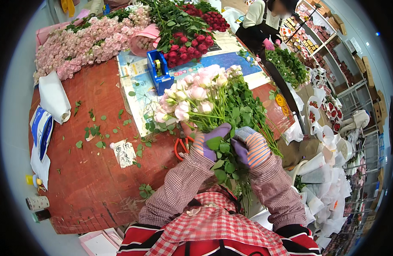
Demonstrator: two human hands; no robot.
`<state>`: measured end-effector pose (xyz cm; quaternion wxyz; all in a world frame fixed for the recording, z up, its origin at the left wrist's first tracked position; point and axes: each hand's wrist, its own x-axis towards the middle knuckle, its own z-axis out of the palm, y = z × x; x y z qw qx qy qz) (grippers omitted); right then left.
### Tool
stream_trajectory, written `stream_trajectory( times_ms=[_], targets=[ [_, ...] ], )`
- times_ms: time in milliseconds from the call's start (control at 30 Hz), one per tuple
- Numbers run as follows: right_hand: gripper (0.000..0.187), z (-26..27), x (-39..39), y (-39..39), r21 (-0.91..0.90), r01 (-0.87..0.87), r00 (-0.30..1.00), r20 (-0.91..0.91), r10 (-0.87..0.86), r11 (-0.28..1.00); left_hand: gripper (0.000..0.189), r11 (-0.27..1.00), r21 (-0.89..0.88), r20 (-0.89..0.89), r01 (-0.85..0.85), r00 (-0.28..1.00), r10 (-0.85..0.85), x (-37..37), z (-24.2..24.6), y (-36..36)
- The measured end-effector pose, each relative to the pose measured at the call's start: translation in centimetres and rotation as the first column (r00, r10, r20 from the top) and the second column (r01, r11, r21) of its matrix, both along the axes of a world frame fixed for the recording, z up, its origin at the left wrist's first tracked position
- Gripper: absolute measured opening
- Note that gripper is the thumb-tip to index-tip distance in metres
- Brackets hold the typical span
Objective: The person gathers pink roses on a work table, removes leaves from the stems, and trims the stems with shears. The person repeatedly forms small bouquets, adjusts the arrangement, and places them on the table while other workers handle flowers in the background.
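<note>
Pale pink roses lie in a bunch on the table's near right part, leafy stems pointing down and right. My left hand, in a purple and striped glove, is closed around rose stems just below the blooms. My right hand, gloved alike, has its fingers curled at the leafy stems beside it; whether it grips one is hidden. Green leaves hang between both hands. Pruning shears with red handles lie left of my left hand. A blue tape dispenser stands beyond the roses.
On the red table lie loose leaves, a handwritten paper and yellow bands. Many pink roses and red roses fill the far side. A person holds greenery at the upper right. Wrapped bouquets stand at right.
</note>
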<state>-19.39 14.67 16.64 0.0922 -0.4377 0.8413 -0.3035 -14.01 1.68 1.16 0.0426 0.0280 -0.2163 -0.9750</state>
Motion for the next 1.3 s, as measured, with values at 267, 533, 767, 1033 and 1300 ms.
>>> stream_trajectory(
  times_ms=[267,533,767,1033,1300],
  targets=[
    [0.024,4.7,-0.4,-2.8,-0.027,-0.032,0.979,-0.204,0.026,0.999,0.034,0.814,0.561,-0.38,0.151,0.92,0.091,-1.9,1.0,2.4],
    [0.019,2.8,-0.2,-4.5,-0.009,-0.051,0.925,-0.379,0.044,0.999,0.068,0.672,0.728,0.093,-0.135,0.991,0.098,-1.0,3.0,3.2],
    [0.025,2.0,-0.5,-6.6,-0.111,0.091,0.98,-0.165,-0.109,0.99,0.056,0.883,0.469,-0.402,0.016,0.894,0.197,-1.9,-0.2,1.8],
    [0.034,5.3,0.4,-6.1,0.419,0.016,0.738,-0.618,0.272,0.908,0.042,0.687,0.676,0.108,-0.266,0.958,0.265,-2.8,-0.4,2.3],
    [0.021,7.3,-0.2,-7.0,0.814,0.029,0.439,-0.532,0.724,0.581,0.034,0.721,0.606,0.249,-0.337,0.941,0.231,-2.4,0.8,3.4]
  ],
)
